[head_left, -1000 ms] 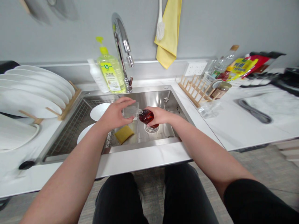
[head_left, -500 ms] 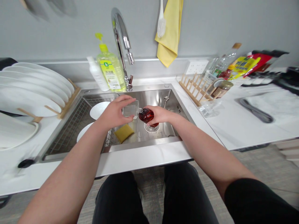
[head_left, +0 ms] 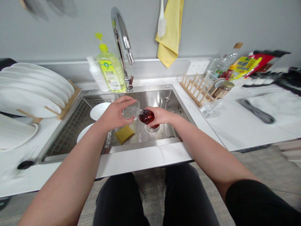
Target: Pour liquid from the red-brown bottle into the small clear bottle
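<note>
Over the sink [head_left: 141, 146], my left hand [head_left: 116, 114] grips a clear, square-sided glass container [head_left: 130, 111] between thumb and fingers. My right hand [head_left: 160, 116] is wrapped round a bottle of dark red liquid [head_left: 147, 116], tilted with its neck toward the left. The bottle's neck meets the mouth of the clear container; whether it reaches inside I cannot tell. A yellow sponge cloth [head_left: 124, 134] lies on the sink floor below my left hand. The drain [head_left: 152, 129] is partly hidden beneath the bottle.
White dishes [head_left: 100, 110] sit on a wire rack [head_left: 68, 135] in the sink's left side. Behind stand a faucet [head_left: 121, 37] and a green dish soap bottle [head_left: 111, 72]. Plates [head_left: 35, 84] fill a wooden rack at left. A wooden rack [head_left: 195, 91] with jars stands at right.
</note>
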### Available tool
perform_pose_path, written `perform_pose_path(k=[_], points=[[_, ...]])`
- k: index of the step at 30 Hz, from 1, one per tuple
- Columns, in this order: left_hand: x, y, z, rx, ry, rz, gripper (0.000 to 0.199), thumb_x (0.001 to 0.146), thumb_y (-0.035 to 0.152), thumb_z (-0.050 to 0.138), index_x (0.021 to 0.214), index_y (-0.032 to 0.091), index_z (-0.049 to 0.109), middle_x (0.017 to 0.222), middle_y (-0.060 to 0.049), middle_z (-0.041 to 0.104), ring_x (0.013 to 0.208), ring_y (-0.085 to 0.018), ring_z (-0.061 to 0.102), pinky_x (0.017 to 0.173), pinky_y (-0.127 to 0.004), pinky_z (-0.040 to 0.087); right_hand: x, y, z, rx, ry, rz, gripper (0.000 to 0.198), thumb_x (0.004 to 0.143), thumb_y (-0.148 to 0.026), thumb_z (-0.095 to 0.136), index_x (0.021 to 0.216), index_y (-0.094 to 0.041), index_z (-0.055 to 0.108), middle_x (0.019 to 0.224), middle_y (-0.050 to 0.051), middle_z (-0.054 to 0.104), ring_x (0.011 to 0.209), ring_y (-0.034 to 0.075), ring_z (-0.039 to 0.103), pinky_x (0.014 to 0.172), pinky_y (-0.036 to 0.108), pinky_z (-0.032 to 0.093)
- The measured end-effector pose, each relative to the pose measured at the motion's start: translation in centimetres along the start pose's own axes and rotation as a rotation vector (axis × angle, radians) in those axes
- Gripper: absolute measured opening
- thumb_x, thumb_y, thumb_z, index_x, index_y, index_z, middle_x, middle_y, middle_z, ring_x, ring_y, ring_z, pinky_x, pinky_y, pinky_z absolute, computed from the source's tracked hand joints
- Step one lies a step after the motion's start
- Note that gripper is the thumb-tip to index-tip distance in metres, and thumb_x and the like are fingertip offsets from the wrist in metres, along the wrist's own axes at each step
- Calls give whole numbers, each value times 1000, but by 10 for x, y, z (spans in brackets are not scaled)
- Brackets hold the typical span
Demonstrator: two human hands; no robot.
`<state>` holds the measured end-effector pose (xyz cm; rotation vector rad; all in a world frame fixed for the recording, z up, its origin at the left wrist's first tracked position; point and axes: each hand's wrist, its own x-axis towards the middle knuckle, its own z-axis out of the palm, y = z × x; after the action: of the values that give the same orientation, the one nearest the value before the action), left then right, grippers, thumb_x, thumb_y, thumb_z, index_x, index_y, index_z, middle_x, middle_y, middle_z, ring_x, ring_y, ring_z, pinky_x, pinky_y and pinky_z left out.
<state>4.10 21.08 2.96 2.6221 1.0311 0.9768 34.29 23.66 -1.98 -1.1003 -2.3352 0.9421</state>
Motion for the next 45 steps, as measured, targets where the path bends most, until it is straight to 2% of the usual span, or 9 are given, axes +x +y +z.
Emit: perform_pose_path(k=[7, 16, 24, 31, 45], points=[[3, 3, -3, 7, -9, -25, 69, 84, 42, 82, 152, 29, 76, 152, -10, 70, 136, -35, 71, 125, -55, 56, -1, -3, 1, 12, 13, 1, 89, 65, -27, 107, 146, -24, 70, 132, 8, 84, 117, 33, 80, 106, 44, 61], [7, 5, -6, 2, 8, -28, 69, 83, 38, 84, 151, 28, 77, 152, -10, 71, 136, -35, 72, 127, -55, 55, 0, 2, 1, 26, 51, -29, 87, 66, -30, 108, 144, -26, 70, 134, 7, 84, 120, 33, 81, 107, 44, 63], [9, 4, -7, 21, 0, 12, 71, 83, 36, 84, 153, 28, 76, 152, -10, 71, 136, -35, 73, 127, -54, 56, 1, 2, 3, 27, 78, -28, 85, 64, -30, 109, 140, -24, 71, 128, 7, 86, 116, 34, 82, 101, 42, 62], [13, 6, -9, 59, -6, -9, 69, 83, 36, 85, 151, 27, 77, 151, -10, 72, 135, -34, 73, 126, -54, 57, 0, -2, 1, 3, 93, -9, 77, 65, -28, 109, 133, -25, 73, 124, 6, 87, 111, 32, 82, 97, 40, 62], [24, 21, -17, 60, -37, -50, 70, 81, 36, 85, 150, 27, 78, 151, -12, 72, 136, -34, 73, 121, -55, 62, -1, -2, 1, 65, 126, -43, 73, 66, -29, 108, 131, -25, 73, 124, 5, 86, 113, 32, 82, 101, 43, 62]])
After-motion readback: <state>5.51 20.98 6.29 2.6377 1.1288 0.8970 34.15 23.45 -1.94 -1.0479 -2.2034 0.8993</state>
